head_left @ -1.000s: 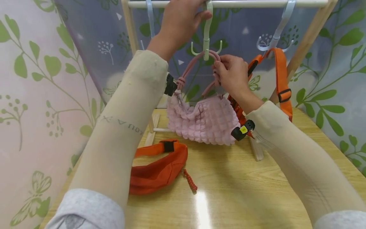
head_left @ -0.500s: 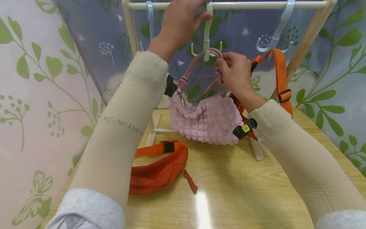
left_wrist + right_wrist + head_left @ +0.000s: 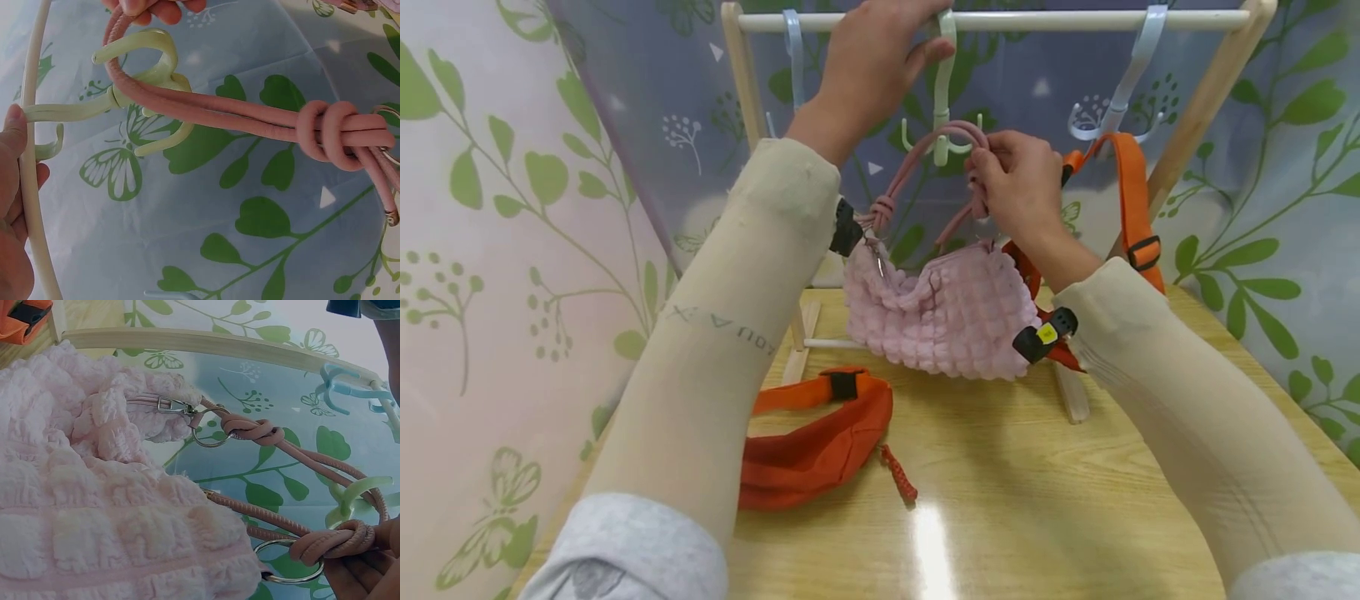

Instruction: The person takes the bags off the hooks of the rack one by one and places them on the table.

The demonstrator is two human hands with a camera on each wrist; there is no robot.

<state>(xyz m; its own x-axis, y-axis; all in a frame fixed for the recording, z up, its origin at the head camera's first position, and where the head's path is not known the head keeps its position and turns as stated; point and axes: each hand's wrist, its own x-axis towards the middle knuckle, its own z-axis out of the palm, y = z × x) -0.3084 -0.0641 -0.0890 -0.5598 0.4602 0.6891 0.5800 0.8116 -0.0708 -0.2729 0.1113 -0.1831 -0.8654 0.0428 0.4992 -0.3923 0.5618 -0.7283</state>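
Pink bag [image 3: 936, 321], R hand [image 3: 1022, 179] pinching strap [image 3: 250, 111], L hand [image 3: 872, 71] clamped on rail [image 3: 1075, 21], pt. cut off

Looks like small staged display corner; home, shop or studio, can't tell from here. Creased blue-grey leaf-printed sheet [image 3: 700, 150] behind, pale pink leaf-printed covering [image 3: 587, 367] at left. Glossy pale wood-grain table [image 3: 1015, 500] bears light-wooden rack [image 3: 1208, 100], with white rod [image 3: 1075, 20] and pale-blue plastic hooks [image 3: 1133, 71].
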